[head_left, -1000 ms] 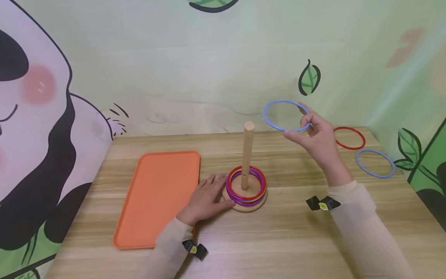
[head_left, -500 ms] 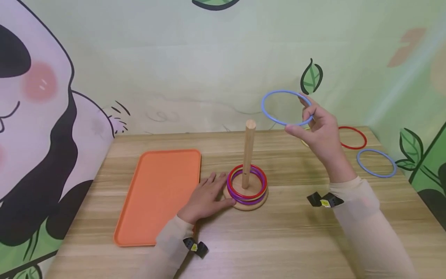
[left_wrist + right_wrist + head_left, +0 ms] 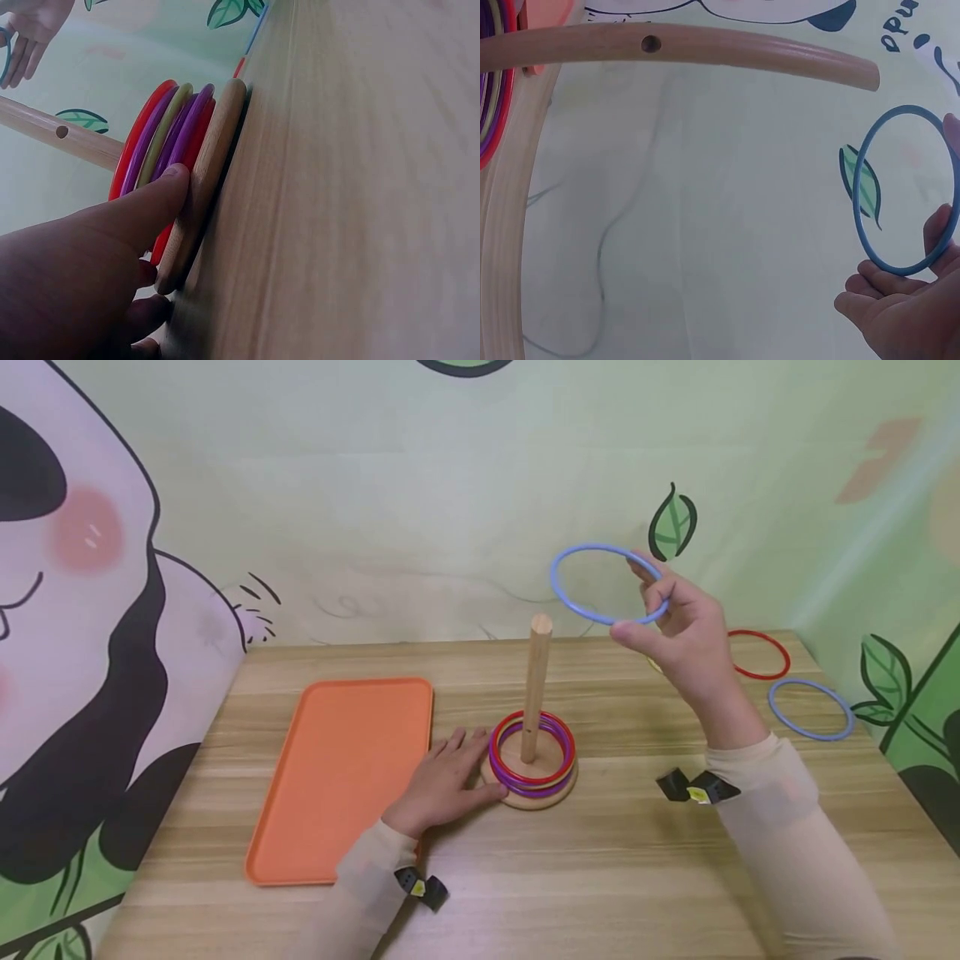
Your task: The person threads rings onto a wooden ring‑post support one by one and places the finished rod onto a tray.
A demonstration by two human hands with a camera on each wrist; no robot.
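My right hand (image 3: 686, 643) pinches a thin blue ring (image 3: 857, 191) by its right side, thumb below and fingers behind. The ring hangs in the air a little above and to the right of the top of a wooden post (image 3: 536, 685). That post rises from a round wooden base (image 3: 219, 135) on the table. Around its foot lie several stacked rings, with a red ring (image 3: 573, 752) on top and a purple ring (image 3: 195, 124) among those below. My left hand (image 3: 442, 785) rests at the left of the base, fingers spread, thumb touching the stack's edge.
An orange tray (image 3: 345, 777) lies on the table left of the stand, under the left forearm. At the back right lie a red ring (image 3: 787, 664) and another blue ring (image 3: 771, 702). A yellow ring (image 3: 655, 666) is mostly hidden behind the right hand.
The right hand has lifted the blue ring higher, then shifted it slightly left toward the post. Part of the yellow ring has come into view. The left hand stays at the base.
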